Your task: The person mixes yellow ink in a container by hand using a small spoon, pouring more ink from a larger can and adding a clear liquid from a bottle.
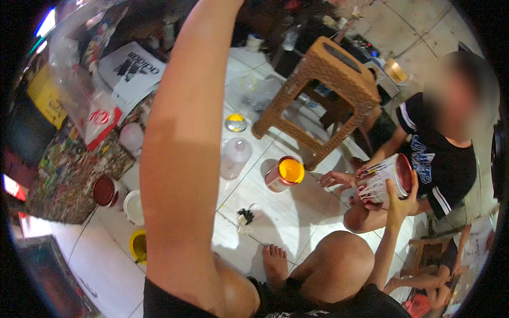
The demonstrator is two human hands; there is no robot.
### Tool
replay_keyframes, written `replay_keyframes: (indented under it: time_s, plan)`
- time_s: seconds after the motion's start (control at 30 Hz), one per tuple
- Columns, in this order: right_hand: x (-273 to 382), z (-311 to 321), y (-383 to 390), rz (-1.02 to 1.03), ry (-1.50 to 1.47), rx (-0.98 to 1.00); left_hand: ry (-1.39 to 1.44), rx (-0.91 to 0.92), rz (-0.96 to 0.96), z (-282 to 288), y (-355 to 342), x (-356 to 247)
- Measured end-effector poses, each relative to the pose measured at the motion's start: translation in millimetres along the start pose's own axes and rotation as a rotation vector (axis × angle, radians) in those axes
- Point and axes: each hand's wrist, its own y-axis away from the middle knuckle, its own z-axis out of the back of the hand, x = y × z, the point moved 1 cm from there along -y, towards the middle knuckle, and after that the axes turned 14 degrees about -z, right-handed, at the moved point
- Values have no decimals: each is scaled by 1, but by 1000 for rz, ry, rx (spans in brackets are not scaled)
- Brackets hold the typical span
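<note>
My right hand (401,199) is wrapped round a paint can (374,183) streaked with white and dark drips. The can is tilted, and its dark red end faces up and right. My left arm (185,143) stretches up across the view, and its hand lies beyond the top edge. An open can of orange-yellow paint (285,174) stands on the tiles left of the held can. Farther left are a clear plastic container (236,158) and a yellow-smeared lid (235,122).
A seated person (442,153) has a hand (339,180) by the held can. A brown stool (323,100) stands ahead. Left of my arm are a dark red can (107,191), white tub (133,206), yellow container (139,246) and paint-spattered mat (79,169). A small black object (245,216) lies on the tiles.
</note>
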Motion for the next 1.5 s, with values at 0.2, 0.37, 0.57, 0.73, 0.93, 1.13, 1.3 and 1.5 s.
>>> replay_keyframes:
  time_s: [0.2, 0.37, 0.57, 0.73, 0.93, 1.13, 1.3, 1.5]
  plan:
    - [-5, -45, -4, -50, 55, 3, -108, 41, 39, 25, 19, -34]
    - [17, -37, -11, -174, 32, -10, -307, 233, -147, 51, -39, 37]
    - [21, -37, -16, -212, 263, 26, -320, 256, -205, 83, -58, -4]
    - [33, -80, -15, -178, 230, 80, -538, 339, -427, 130, -17, -46]
    - [49, -48, -42, -75, 807, -101, 84, 447, 145, 78, 210, -13]
    - [287, -224, -26, 686, 119, 488, -226, 1129, 612, 110, 458, 75]
    - [396, -347, -92, 538, 326, 473, -440, 1123, 229, 68, 560, 77]
    - [439, -393, -89, 512, 258, 484, -493, 928, 215, 115, 567, 63]
